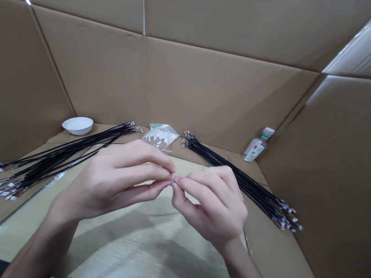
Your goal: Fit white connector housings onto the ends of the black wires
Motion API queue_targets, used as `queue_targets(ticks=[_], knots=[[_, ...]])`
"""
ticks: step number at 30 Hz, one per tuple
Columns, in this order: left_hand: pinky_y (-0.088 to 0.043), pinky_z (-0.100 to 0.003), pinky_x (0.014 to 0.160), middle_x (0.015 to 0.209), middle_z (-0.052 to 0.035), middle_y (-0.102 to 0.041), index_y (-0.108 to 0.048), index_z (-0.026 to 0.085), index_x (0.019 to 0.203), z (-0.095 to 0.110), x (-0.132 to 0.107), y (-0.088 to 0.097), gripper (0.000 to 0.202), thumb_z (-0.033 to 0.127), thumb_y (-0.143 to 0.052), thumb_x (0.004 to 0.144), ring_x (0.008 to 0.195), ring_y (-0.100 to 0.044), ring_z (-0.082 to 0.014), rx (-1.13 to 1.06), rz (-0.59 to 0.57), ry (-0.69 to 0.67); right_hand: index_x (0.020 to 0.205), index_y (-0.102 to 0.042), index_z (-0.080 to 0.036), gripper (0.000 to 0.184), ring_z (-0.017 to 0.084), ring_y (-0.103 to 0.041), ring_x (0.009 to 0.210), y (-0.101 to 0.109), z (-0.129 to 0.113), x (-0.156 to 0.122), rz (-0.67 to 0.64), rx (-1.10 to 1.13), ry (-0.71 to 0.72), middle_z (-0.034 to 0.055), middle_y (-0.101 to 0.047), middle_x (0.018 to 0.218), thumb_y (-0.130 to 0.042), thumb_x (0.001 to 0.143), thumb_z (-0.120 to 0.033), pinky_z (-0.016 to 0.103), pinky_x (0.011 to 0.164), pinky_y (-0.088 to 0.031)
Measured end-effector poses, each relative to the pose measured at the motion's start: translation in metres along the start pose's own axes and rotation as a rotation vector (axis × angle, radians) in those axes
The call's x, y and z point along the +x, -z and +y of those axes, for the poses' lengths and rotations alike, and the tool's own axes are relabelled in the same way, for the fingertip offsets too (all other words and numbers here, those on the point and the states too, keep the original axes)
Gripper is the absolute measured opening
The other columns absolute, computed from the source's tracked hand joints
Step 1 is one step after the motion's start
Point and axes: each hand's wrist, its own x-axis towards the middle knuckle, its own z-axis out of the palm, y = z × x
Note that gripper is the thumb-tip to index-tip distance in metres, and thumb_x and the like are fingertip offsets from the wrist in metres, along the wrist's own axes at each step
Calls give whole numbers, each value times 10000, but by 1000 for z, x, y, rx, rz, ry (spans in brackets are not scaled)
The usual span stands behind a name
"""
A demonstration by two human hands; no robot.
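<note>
In the head view my left hand (119, 178) and my right hand (212, 202) meet over the middle of the table board. Thumb and fingertips are pinched together on both, the two pinches almost touching. Between them shows a tiny dark and light piece (173, 181), too small and too covered by fingers to name. Behind my left hand lies a bundle of black cables (63, 155) with white connectors at its ends. A second bundle of black cables (245, 181) runs behind my right hand, its middle partly covered by the fingers.
A white bowl (77, 125) stands at the back left. At the back centre lies a clear plastic bag (160, 136) of small white pieces. A bottle (258, 145) leans in the back right corner. Cardboard walls (227, 98) enclose the pale table board (137, 263).
</note>
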Motion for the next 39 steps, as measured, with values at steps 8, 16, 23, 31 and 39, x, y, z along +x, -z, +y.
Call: queue_targets(ticks=[8, 16, 23, 31, 39], knots=[[-548, -245, 855, 1030, -42, -713, -667, 194, 992, 2, 4, 2, 121, 96, -707, 934, 953, -688, -145, -95, -90, 150, 807, -732, -207, 82, 149, -643, 740, 0, 7, 7, -290, 770, -686, 3, -733, 779, -750, 883, -232, 323, 713, -514], [-562, -237, 836, 1006, -38, -706, -677, 202, 977, 4, 3, 3, 132, 95, -722, 913, 918, -688, -146, -222, -87, 215, 761, -712, -197, 165, 120, -551, 671, -6, 10, 4, -340, 1055, -873, -10, -654, 729, -796, 845, -311, 263, 597, -450], [-552, -238, 834, 1000, -35, -712, -702, 197, 976, 2, 5, -2, 128, 94, -733, 907, 926, -687, -144, -206, -33, 229, 807, -698, -197, 123, 119, -568, 706, -6, 7, 1, -261, 924, -778, -14, -653, 759, -742, 907, -255, 278, 675, -479], [-600, -285, 854, 1055, -60, -738, -730, 231, 1067, 1, 5, -3, 137, 186, -736, 938, 1006, -705, -196, -285, -28, 320, 834, -636, -203, 161, 125, -548, 715, -4, 7, 1, -289, 905, -735, -10, -613, 791, -672, 963, -292, 285, 667, -477], [-620, -160, 686, 995, -19, -771, -759, 273, 1102, -3, 3, -5, 207, 238, -794, 901, 862, -755, -143, -533, -87, 550, 818, -613, -219, 141, 138, -552, 758, 5, 5, 5, -257, 603, -624, -31, -603, 779, -667, 934, -162, 315, 731, -451]])
